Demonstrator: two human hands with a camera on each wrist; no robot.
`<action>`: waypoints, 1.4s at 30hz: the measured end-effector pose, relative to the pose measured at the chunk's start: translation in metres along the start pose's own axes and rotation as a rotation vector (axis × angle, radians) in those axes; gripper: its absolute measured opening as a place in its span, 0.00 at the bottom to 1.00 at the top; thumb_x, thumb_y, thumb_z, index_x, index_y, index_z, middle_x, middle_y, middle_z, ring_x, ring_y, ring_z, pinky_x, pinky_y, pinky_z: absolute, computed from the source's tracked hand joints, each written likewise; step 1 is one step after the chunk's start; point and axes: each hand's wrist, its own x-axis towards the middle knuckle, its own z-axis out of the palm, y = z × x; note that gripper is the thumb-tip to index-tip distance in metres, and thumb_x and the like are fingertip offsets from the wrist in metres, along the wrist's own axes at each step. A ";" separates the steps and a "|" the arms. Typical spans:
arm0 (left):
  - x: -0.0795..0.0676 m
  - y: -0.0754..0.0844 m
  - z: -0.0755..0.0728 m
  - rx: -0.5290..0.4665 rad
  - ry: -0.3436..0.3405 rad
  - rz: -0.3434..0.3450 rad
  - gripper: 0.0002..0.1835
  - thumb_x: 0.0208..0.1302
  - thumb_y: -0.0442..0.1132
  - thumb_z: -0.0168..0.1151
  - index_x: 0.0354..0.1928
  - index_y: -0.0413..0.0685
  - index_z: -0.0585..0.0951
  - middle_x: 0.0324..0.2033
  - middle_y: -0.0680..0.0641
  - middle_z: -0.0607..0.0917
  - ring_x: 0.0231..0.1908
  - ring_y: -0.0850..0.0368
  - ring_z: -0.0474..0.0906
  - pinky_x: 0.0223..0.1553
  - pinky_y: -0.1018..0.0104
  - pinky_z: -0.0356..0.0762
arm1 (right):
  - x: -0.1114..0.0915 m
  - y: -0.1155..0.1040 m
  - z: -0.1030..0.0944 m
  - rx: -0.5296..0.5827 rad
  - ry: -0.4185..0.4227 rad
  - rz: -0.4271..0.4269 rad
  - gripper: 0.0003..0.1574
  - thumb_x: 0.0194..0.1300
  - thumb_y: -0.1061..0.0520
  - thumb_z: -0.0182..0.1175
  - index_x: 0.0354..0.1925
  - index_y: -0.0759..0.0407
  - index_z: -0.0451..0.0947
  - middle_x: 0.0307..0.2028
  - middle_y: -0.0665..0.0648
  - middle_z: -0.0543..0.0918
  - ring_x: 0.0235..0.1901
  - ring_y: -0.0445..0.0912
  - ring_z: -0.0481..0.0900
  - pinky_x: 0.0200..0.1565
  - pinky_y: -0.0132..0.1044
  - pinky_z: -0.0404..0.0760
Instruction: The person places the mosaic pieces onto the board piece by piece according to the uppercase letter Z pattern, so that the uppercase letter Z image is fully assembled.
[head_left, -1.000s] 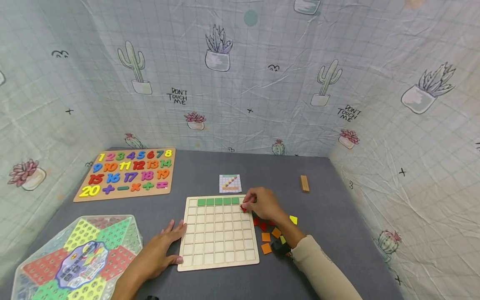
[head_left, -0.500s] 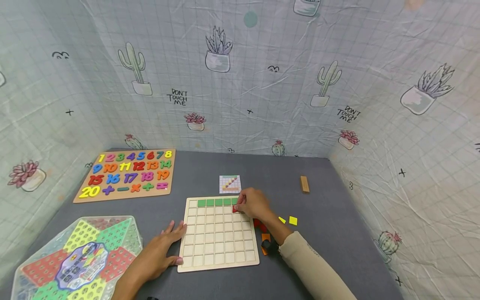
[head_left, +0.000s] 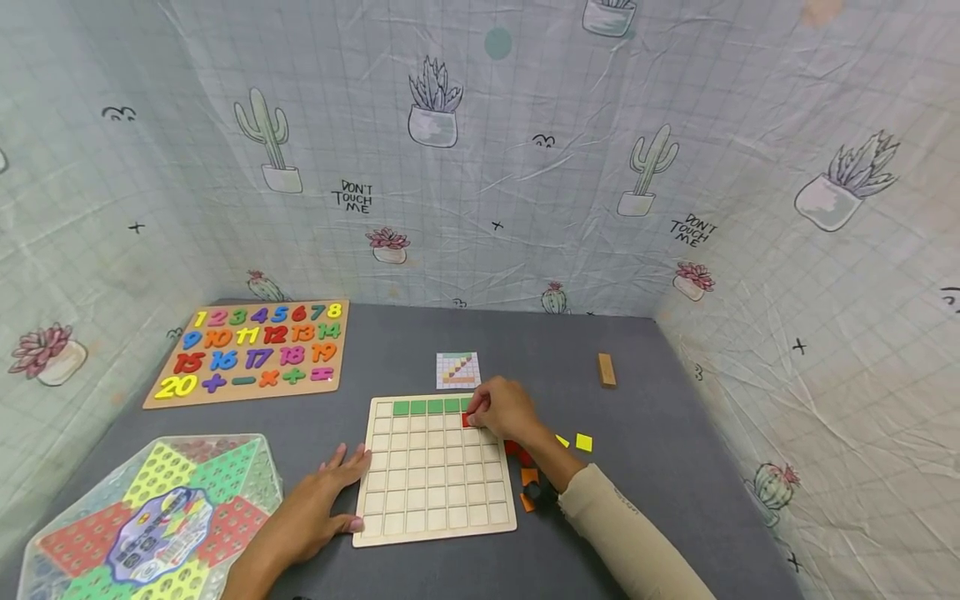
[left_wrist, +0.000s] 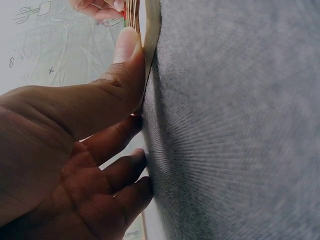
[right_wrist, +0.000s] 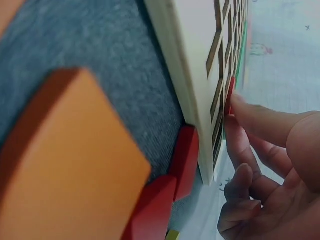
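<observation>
A wooden grid board (head_left: 420, 487) lies on the dark table with a line of green square tiles (head_left: 417, 407) along its top row. My right hand (head_left: 504, 408) is over the board's upper right, pinching a red tile (head_left: 467, 420) at a second-row cell below the green tiles. In the right wrist view, thumb and fingertips are at the red tile (right_wrist: 230, 95), close against the grid. My left hand (head_left: 318, 504) rests at the board's left side, fingers spread, thumb at the lower left corner. Its thumb (left_wrist: 127, 47) touches the board's edge in the left wrist view.
Red tiles (right_wrist: 185, 162), orange tiles (head_left: 529, 476) and yellow tiles (head_left: 584, 442) lie right of the board, partly under my right arm. A pattern card (head_left: 457, 382) and wooden block (head_left: 607, 371) lie beyond. Leftward are a number board (head_left: 255, 393) and clear plastic box (head_left: 153, 533).
My right hand has moved left along the second row with the red tile, then lowered it at a cell under the green row. The left hand stays at the board's edge.
</observation>
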 end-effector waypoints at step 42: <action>-0.001 0.001 -0.001 -0.006 -0.008 -0.016 0.50 0.52 0.42 0.82 0.79 0.45 0.70 0.78 0.39 0.69 0.79 0.28 0.59 0.70 0.25 0.66 | -0.032 0.049 -0.047 -0.082 -0.036 0.022 0.10 0.62 0.60 0.78 0.37 0.50 0.85 0.23 0.48 0.80 0.23 0.44 0.76 0.28 0.36 0.75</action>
